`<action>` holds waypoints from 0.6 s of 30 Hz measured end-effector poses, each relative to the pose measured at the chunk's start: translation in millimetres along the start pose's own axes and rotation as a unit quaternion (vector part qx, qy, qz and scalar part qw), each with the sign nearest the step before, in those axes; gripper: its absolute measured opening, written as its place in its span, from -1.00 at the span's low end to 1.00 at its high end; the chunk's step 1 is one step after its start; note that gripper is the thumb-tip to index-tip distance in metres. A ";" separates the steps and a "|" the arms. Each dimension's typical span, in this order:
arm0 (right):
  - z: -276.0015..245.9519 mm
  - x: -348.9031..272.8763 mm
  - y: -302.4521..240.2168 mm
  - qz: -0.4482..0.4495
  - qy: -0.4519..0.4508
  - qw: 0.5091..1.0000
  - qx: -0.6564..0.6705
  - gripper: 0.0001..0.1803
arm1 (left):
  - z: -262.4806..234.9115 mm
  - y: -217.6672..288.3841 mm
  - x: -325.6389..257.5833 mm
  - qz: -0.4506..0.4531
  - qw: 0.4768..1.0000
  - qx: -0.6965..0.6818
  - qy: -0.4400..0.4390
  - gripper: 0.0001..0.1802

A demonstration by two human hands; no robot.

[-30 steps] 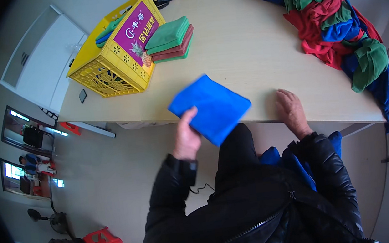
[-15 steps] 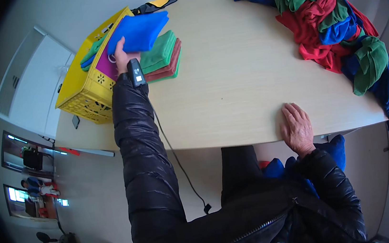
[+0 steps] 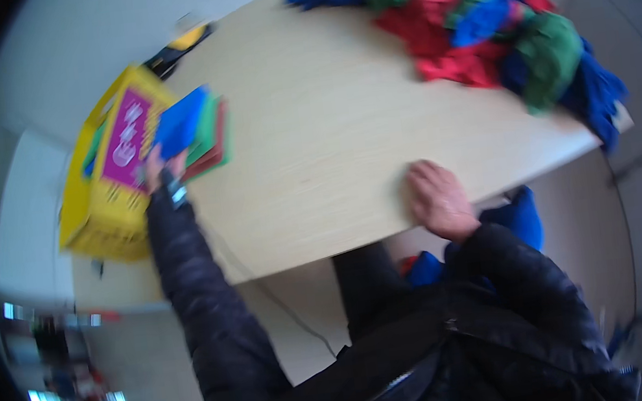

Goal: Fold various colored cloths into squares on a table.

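Observation:
My left hand (image 3: 159, 170) reaches far out to the left and holds a folded blue cloth (image 3: 181, 121). The cloth lies on top of a small stack of folded green and red cloths (image 3: 213, 143) beside a yellow plastic basket (image 3: 103, 201). My right hand (image 3: 436, 199) rests flat on the near edge of the pale wooden table (image 3: 330, 144), holding nothing. A heap of loose red, green and blue cloths (image 3: 491, 23) covers the far right of the table.
The basket has a pink and purple panel (image 3: 126, 137) on its side. A dark object with a yellow part (image 3: 181, 46) lies at the table's far left edge. More blue cloth (image 3: 517, 218) sits near my lap below the table edge. The picture is blurred.
The blue cloth went from the near table edge up to the stack by the basket. It now sits lower on the stack. The view has tilted; my right hand stayed put.

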State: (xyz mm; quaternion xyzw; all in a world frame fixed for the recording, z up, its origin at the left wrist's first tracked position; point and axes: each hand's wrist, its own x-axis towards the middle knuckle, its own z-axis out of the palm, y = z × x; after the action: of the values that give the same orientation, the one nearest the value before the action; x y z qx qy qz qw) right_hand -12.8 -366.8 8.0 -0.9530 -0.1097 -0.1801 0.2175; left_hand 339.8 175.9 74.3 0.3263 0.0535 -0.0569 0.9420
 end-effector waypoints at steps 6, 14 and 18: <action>-2.1 -9.2 12.7 0.010 0.008 1.000 -0.009 -0.43 | 6.4 -15.8 -30.4 -0.034 0.991 -0.076 0.109 -0.38; -24.3 -2.8 62.3 0.013 0.036 0.996 0.083 -0.80 | 112.9 -220.8 -193.8 0.001 0.914 0.398 -0.087 -0.85; -86.0 42.8 132.7 0.043 0.159 0.985 0.054 -0.93 | 90.9 -295.1 -260.0 0.060 0.812 0.578 -0.063 -0.91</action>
State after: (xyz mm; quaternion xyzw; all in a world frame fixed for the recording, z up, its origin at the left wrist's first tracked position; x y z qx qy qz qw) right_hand 38.9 -517.2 47.2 -0.9030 -0.0419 -0.3135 0.2908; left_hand 46.8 -92.1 1.6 0.8087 -0.0680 -0.0415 0.5828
